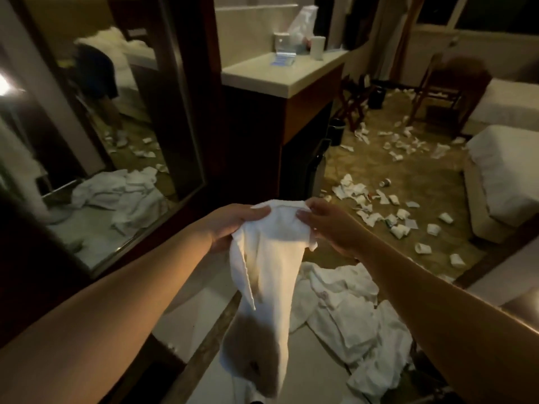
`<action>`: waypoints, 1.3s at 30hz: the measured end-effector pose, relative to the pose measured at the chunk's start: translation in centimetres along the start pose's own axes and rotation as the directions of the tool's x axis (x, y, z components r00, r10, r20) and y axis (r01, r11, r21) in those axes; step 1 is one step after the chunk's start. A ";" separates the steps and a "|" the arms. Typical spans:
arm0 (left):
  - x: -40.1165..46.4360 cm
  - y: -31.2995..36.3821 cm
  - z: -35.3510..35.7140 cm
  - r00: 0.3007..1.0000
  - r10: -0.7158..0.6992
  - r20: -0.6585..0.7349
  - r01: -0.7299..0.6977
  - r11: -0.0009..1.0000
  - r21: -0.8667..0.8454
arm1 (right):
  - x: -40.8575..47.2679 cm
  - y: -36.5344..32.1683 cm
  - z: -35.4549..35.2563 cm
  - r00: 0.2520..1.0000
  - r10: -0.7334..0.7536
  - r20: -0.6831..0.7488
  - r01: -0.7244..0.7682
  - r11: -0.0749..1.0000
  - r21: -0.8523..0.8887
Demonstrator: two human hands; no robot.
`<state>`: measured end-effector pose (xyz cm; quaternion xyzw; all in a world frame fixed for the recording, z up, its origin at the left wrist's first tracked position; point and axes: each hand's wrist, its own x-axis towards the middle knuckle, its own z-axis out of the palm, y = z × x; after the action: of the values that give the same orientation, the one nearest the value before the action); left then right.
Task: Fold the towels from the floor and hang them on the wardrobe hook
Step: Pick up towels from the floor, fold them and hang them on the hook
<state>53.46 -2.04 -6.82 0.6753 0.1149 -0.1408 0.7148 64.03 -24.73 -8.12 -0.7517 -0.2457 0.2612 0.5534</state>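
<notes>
In front of the mirrored wardrobe point(122, 135), the left hand point(230, 225) and right hand point(329, 225) each pinch a top corner of a white towel point(268, 272), which hangs down between the forearms above the floor. More towels point(355, 313) lie crumpled on the floor just beyond it. Crushed paper cups point(402, 217) litter the carpet near the beds point(507, 182), and a desk point(280, 74) stands beside the wardrobe.
</notes>
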 end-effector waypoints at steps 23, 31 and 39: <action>-46.6 -3.9 -3.5 0.720 0.334 -0.608 0.324 0.614 0.720 | -22.2 -19.5 24.1 0.922 -0.251 0.294 0.229 0.967 0.107; -66.7 -12.6 -7.1 0.535 0.344 -0.772 0.639 0.433 0.636 | -31.1 -22.7 34.3 0.890 -0.298 0.344 0.313 0.950 0.013; -83.5 -15.5 -8.9 0.442 0.299 -0.846 0.641 0.554 0.531 | -35.1 -24.7 38.1 0.905 -0.410 0.109 0.423 0.850 -0.315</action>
<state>-29.75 9.97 7.79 0.8687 0.4663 0.1087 0.1271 10.68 -14.42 10.22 -0.7577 -0.4534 0.1039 0.4577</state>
